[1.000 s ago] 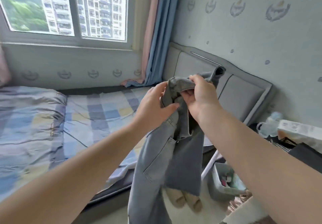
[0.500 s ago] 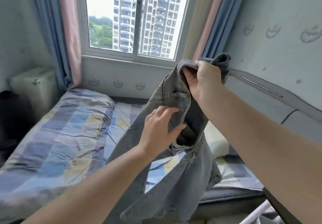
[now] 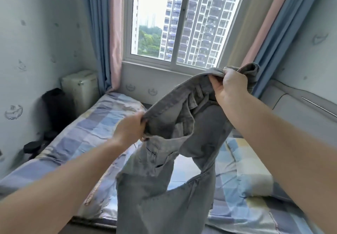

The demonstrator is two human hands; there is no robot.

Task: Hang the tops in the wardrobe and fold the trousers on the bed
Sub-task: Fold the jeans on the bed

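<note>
Now both hands grip the jeans [image 3: 164, 161] by the waistband above the bed [image 3: 87, 130]: left hand [image 3: 130, 129] low, right hand [image 3: 230, 86] high.

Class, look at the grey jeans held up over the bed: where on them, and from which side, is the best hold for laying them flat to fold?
Grip the grey jeans by the waistband, one end in each hand, coming from above. The left hand and right hand already pinch it apart there, so the legs hang down over the bed, probably ready to lower flat.

Two bare forearms are seen, no sleeves worn to the wrist, with dark polish on a left hand [image 3: 129, 130] fingernail.
</note>
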